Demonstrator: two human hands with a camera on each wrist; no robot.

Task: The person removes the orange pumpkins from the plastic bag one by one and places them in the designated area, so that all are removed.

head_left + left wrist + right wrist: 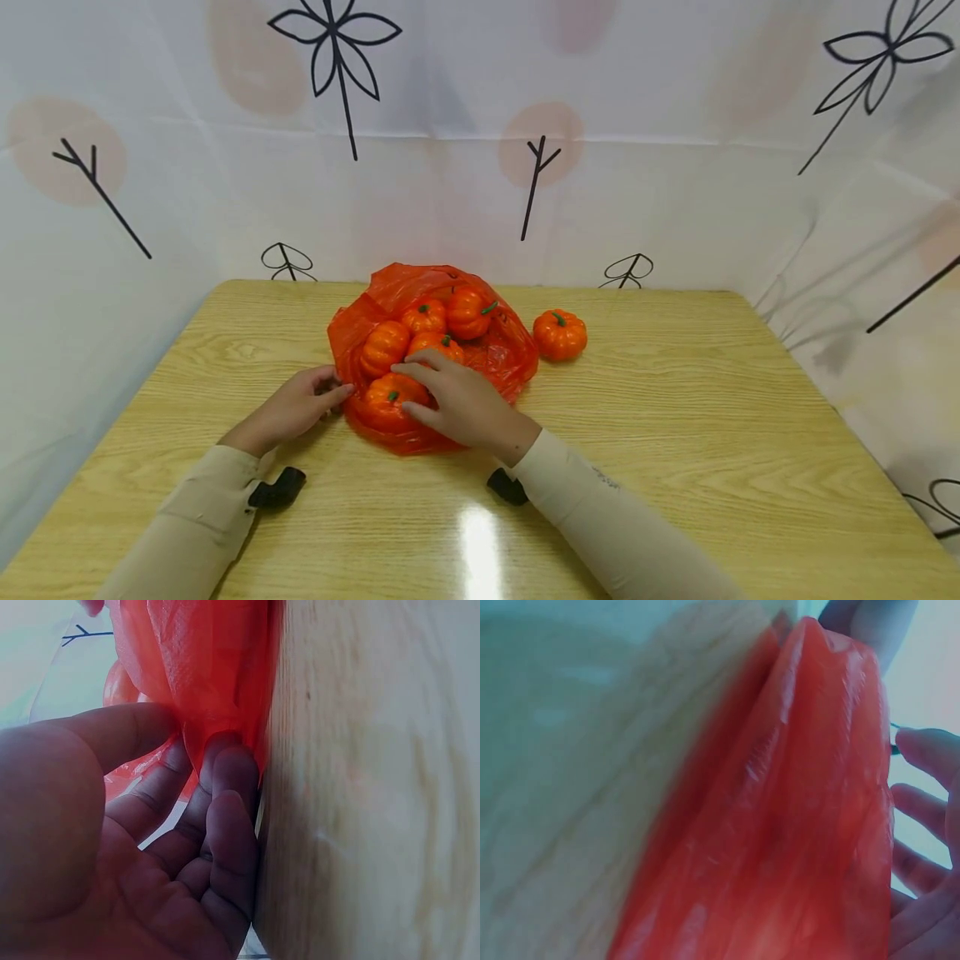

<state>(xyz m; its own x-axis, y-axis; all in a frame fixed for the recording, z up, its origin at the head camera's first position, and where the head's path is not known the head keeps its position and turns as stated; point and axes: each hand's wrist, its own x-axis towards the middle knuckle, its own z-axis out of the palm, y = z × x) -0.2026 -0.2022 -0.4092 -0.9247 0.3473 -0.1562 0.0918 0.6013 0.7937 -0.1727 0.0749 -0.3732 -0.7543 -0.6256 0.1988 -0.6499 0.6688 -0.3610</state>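
Observation:
A thin red plastic bag (pixel 501 354) lies spread open on the table, with several small orange pumpkins (pixel 386 347) inside it. My left hand (pixel 296 406) is at the bag's left edge; in the left wrist view its thumb and index finger (pixel 154 784) pinch the film, while the other fingers curl against the table. Over the near part of the bag hovers my right hand (pixel 468 404), fingers spread and slightly bent above the nearest pumpkin (pixel 393 398). From the head view I cannot tell whether it touches that pumpkin. The right wrist view shows loose fingers (pixel 922 806) beside the bag's wall.
One more orange pumpkin (pixel 560 335) with a green stem sits on the wooden table (pixel 675 433), just right of the bag. A white patterned cloth (pixel 450 200) hangs behind the table and along its sides. Black wrist devices (pixel 277 488) are at both cuffs.

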